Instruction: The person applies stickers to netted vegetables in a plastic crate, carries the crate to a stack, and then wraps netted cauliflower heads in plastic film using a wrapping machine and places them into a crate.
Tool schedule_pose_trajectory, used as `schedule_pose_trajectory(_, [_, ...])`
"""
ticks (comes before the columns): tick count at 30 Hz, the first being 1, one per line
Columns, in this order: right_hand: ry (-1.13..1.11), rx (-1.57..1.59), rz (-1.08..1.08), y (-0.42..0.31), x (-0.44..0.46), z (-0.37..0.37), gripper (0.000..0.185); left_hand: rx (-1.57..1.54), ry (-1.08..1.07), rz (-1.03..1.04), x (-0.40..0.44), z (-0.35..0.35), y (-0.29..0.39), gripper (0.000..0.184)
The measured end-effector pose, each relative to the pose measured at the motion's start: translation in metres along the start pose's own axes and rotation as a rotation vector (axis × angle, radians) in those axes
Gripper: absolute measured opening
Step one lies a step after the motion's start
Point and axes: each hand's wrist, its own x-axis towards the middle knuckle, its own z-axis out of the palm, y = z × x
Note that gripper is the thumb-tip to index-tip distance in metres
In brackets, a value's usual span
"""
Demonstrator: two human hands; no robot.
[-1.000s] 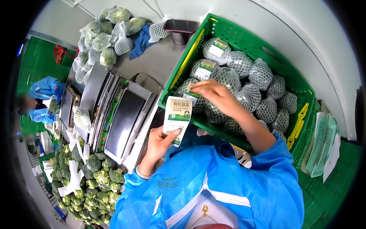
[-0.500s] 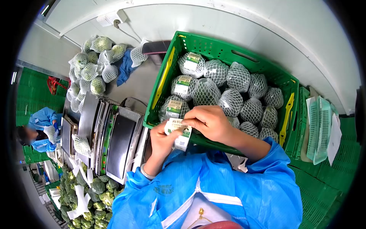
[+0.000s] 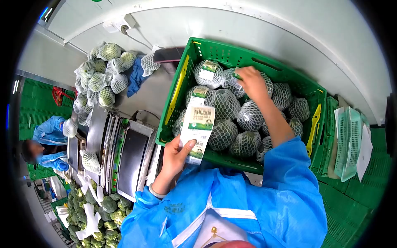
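Observation:
My left hand (image 3: 177, 156) pinches a strip of green and white printed labels (image 3: 200, 124) between thumb and fingers, in front of the crate's left end. My right hand (image 3: 251, 82) reaches over the green crate (image 3: 256, 64), its fingers on a label (image 3: 235, 82) at a net-wrapped vegetable in the back row. Net-wrapped round vegetables (image 3: 225, 104) fill much of the crate. Labels also show on a vegetable at the back left (image 3: 208, 71) and on one below it, partly covered by the strip.
Netted vegetables (image 3: 97, 81) and a blue cloth (image 3: 136, 76) lie on the metal table (image 3: 153, 93). A dark-screened device (image 3: 131, 159) stands left of the crate, near broccoli (image 3: 109, 204). A co-worker (image 3: 49, 134) is at far left. Pale green baskets (image 3: 347, 142) stand right.
My right hand has moved from the label strip up and right to a vegetable in the back row, with a label at its fingers. The strip in my left hand now hangs unfolded.

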Motion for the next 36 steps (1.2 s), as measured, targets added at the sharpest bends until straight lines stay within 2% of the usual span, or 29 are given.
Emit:
schedule_pose_trajectory(2, [-0.086,0.08,-0.067,0.008,-0.015,0.019,0.049,0.017,-0.006,0.028,0.004,0.004,-0.011,0.024])
schedule_pose_trajectory(3, [-0.186,0.232,0.111,0.002,-0.011,0.012,0.047,0.086,-0.016,0.082,0.006,0.003,-0.016,0.024])
schedule_pose_trajectory(5, [-0.218,0.999,0.235,-0.05,-0.002,-0.036,0.042,0.171,-0.008,0.118,0.008,0.004,-0.015,0.024])
schedule_pose_trajectory(6, [-0.367,1.314,0.296,-0.081,-0.006,-0.068,0.038,0.076,-0.003,0.061,0.009,0.005,-0.019,0.024])
schedule_pose_trajectory(7, [-0.504,1.422,0.149,-0.103,-0.012,-0.089,0.037,0.083,-0.019,0.046,0.009,0.004,-0.019,0.024])
schedule_pose_trajectory(8, [-0.469,1.351,0.119,-0.122,-0.021,-0.097,0.03,0.093,-0.037,0.032,0.009,0.003,-0.018,0.024])
schedule_pose_trajectory(10, [-0.391,1.094,0.217,-0.142,-0.039,-0.109,0.02,0.156,-0.081,0.18,0.013,0.002,-0.018,0.024])
schedule_pose_trajectory(11, [-0.308,1.0,0.09,-0.149,-0.048,-0.108,0.017,0.182,-0.102,0.256,0.016,0.003,-0.019,0.025])
schedule_pose_trajectory(12, [-0.228,0.901,-0.036,-0.156,-0.057,-0.106,0.016,-0.079,-0.032,0.259,0.016,0.022,0.0,0.028])
schedule_pose_trajectory(14, [-0.123,0.718,-0.17,-0.166,-0.067,-0.111,0.011,0.017,-0.058,0.143,0.011,0.017,-0.001,0.019])
schedule_pose_trajectory(16, [0.051,0.619,-0.23,-0.168,-0.068,-0.114,0.01,0.136,0.042,0.147,0.009,0.015,-0.014,0.013])
schedule_pose_trajectory(17, [0.023,0.654,-0.216,-0.169,-0.07,-0.115,0.01,0.196,0.091,0.15,0.009,0.013,-0.021,0.016])
schedule_pose_trajectory(19, [-0.036,0.725,-0.193,-0.171,-0.074,-0.115,0.011,0.078,0.089,0.17,0.007,0.01,-0.028,0.027])
schedule_pose_trajectory(20, [-0.028,0.773,-0.165,-0.165,-0.073,-0.114,0.011,0.019,0.092,0.178,0.006,0.01,-0.03,0.033])
schedule_pose_trajectory(21, [-0.019,0.821,-0.137,-0.154,-0.069,-0.111,0.011,-0.133,0.117,0.314,0.007,0.012,-0.028,0.034])
schedule_pose_trajectory(22, [-0.052,0.808,0.191,-0.133,-0.055,-0.117,0.015,-0.187,0.165,0.303,0.004,0.011,-0.018,0.029])
schedule_pose_trajectory(23, [-0.079,0.811,0.52,-0.112,-0.042,-0.122,0.021,-0.201,0.217,0.183,0.001,0.007,-0.007,0.031])
schedule_pose_trajectory(24, [0.009,0.922,0.564,-0.077,-0.027,-0.111,0.032,-0.216,0.269,0.064,-0.002,0.002,0.0,0.033])
schedule_pose_trajectory(25, [-0.087,0.855,0.535,-0.07,-0.022,-0.094,0.036,-0.313,0.194,-0.003,-0.002,-0.006,0.002,0.02])
schedule_pose_trajectory(26, [-0.175,0.786,0.502,-0.063,-0.023,-0.074,0.04,-0.347,0.149,0.071,0.0,-0.005,0.001,0.013])
schedule_pose_trajectory(28, [-0.372,0.417,0.22,-0.05,-0.045,-0.014,0.059,-0.41,0.059,0.216,0.005,-0.004,-0.006,0.012])
schedule_pose_trajectory(29, [-0.368,0.263,0.188,-0.051,-0.05,-0.009,0.061,-0.463,-0.027,0.32,0.009,-0.007,-0.011,0.033])
schedule_pose_trajectory(30, [-0.359,0.11,0.157,-0.057,-0.051,-0.011,0.063,-0.262,0.044,0.362,0.009,-0.009,-0.007,0.031])
schedule_pose_trajectory(32, [-0.247,-0.026,-0.135,-0.061,-0.052,-0.024,0.059,0.137,0.205,0.428,0.005,-0.01,0.003,0.026])
schedule_pose_trajectory(33, [-0.199,-0.088,-0.275,-0.065,-0.059,-0.03,0.057,0.274,0.105,0.434,0.003,-0.02,0.005,0.02])
schedule_pose_trajectory(34, [-0.194,-0.003,-0.268,-0.067,-0.067,-0.032,0.054,0.217,0.118,0.341,0.001,-0.02,0.006,0.013])
schedule_pose_trajectory(36, [-0.166,0.168,-0.262,-0.073,-0.074,-0.032,0.048,0.265,0.147,0.458,0.003,-0.023,0.004,0.012])
